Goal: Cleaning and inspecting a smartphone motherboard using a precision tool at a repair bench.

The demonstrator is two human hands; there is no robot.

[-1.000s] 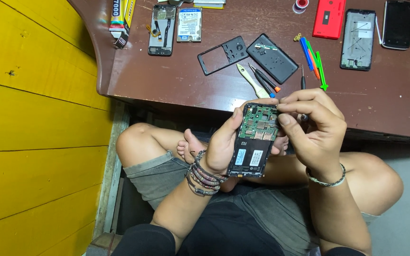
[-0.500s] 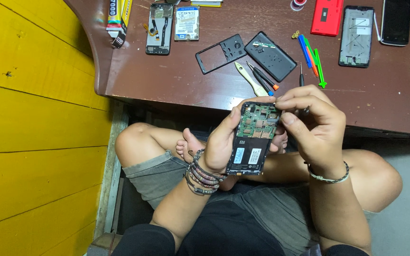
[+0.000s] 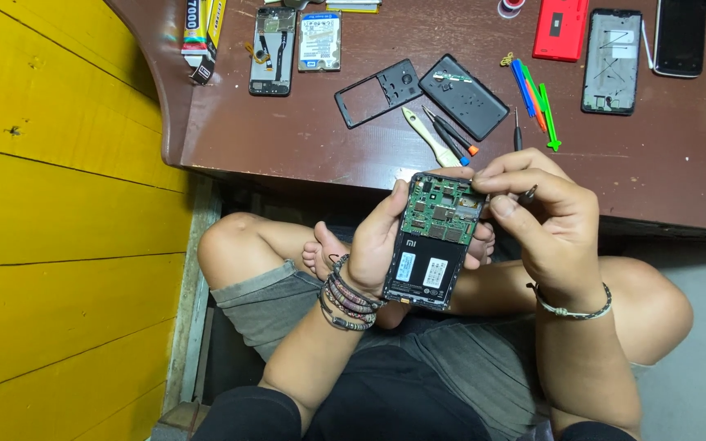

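- The opened phone (image 3: 433,243) sat at the centre of the frame, held over the person's lap, just below the near edge of the brown table (image 3: 288,139).
- Its back cover was already off: the green circuit board showed in the upper half and the black battery in the lower half, both in place.
- The left hand (image 3: 376,245) was closed round the phone's left side, thumb along its edge.
- The right hand (image 3: 545,216) was pinched shut on a thin dark tool (image 3: 526,194), fingertips at the phone's upper right corner.
- Judged from this, the stripping was only partly done; board and battery remained to come out.
- Upper centre lay a black frame (image 3: 379,92) and a black back cover (image 3: 463,96), with screwdrivers (image 3: 449,131) just beside them.
- Open table remained at the left of the top; the yellow wall (image 3: 59,229) closed in the left side.
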